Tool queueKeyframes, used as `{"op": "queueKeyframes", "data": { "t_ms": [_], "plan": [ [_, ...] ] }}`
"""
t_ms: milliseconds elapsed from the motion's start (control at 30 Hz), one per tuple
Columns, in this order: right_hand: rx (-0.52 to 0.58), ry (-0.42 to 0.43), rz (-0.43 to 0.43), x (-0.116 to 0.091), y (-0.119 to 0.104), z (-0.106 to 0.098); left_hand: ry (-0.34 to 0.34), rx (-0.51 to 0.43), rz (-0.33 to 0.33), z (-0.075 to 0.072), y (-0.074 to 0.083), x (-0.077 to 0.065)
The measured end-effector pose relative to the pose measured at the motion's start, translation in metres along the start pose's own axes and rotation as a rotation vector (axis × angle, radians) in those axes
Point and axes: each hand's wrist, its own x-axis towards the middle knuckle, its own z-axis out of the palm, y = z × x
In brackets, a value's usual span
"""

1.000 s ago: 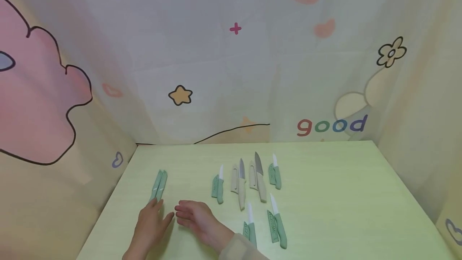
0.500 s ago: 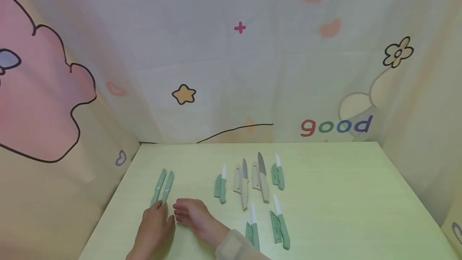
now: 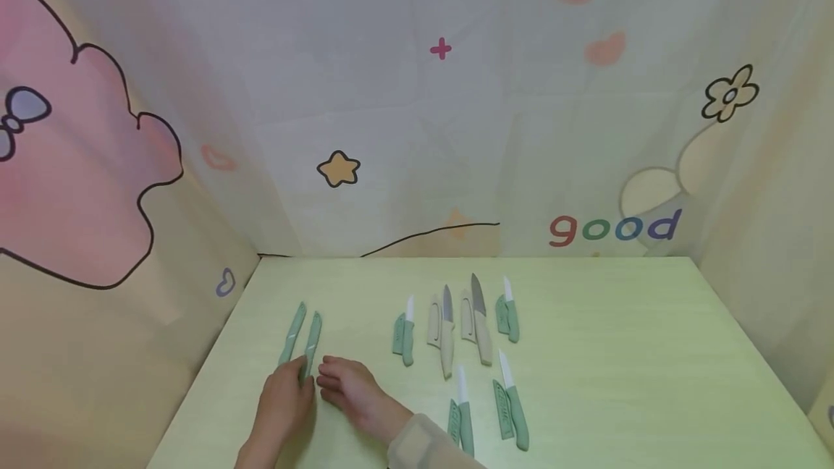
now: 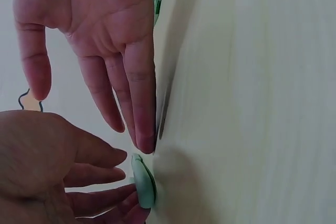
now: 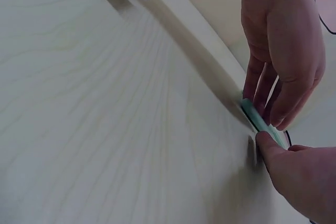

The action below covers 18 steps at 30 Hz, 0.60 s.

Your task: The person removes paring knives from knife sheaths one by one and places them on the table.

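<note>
Two sheathed green paring knives lie on the left of the table: a left one (image 3: 295, 331) and a right one (image 3: 314, 335), a small gap between them. My left hand (image 3: 283, 396) pinches the right knife near its handle end, and its fingers hide part of the handle. In the left wrist view that green knife (image 4: 143, 182) shows end-on beside the fingertips. Just to its right, my right hand (image 3: 355, 389) is held with straight fingers and the palm turned to the left. In the right wrist view its thumb (image 5: 268, 142) overlaps the end of the green knife (image 5: 257, 116).
Unsheathed knives lie beside their sheaths mid-table: a small green knife (image 3: 407, 342), two beige knives (image 3: 447, 346) (image 3: 482, 335), another green knife (image 3: 512, 317) at the back, and green ones (image 3: 465, 418) (image 3: 517, 411) near the right forearm. A printed curtain (image 3: 404, 114) stands behind the table.
The two sheathed green knives have come apart, the right one shifting right and toward me with my left hand. My right hand stays almost in place. The head view has turned slightly left.
</note>
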Motion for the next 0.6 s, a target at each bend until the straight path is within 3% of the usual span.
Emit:
{"op": "queueKeyframes", "data": {
  "t_ms": [167, 400, 600],
  "plan": [
    [0.020, -0.010, -0.002, 0.001, 0.002, 0.000, 0.034, -0.052, -0.037, 0.004, -0.002, 0.008],
    [0.042, 0.002, 0.009, 0.000, 0.002, -0.003, 0.004, -0.109, -0.138, 0.006, 0.000, 0.015],
    [0.049, 0.001, 0.010, -0.004, 0.001, -0.005, 0.000, -0.208, -0.157, 0.003, 0.000, 0.014]
  ]
}}
